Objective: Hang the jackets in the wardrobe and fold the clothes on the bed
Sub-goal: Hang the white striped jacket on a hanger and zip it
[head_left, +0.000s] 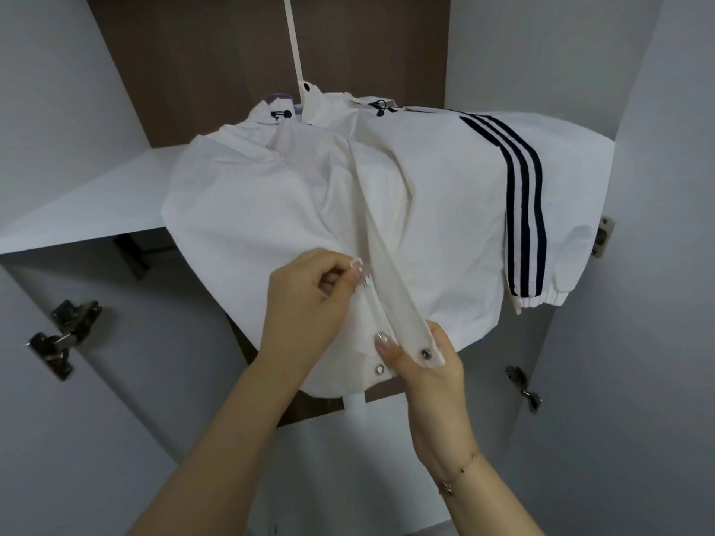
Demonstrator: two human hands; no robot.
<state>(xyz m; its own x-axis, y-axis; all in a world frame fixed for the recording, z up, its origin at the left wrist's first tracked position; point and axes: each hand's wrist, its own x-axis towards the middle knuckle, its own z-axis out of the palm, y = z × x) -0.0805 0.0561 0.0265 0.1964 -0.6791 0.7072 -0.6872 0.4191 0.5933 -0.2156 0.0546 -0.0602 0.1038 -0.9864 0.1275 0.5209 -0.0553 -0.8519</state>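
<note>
The jacket (425,195) hangs in the wardrobe (657,110), before the shelf (96,199).

Wardrobe interior, seen from below. Pale shelf (89,195) runs from the left wall toward the right, its front edge sloping down to the left. Dark brown back panel (201,56) rises behind it. White jacket (271,195) with dark sleeve stripes covers the middle and right of the shelf; whether it rests on the board or only hangs in front cannot be told. A lilac hanger (276,96) shows at the collar. Bare shelf visible only at left.
</note>
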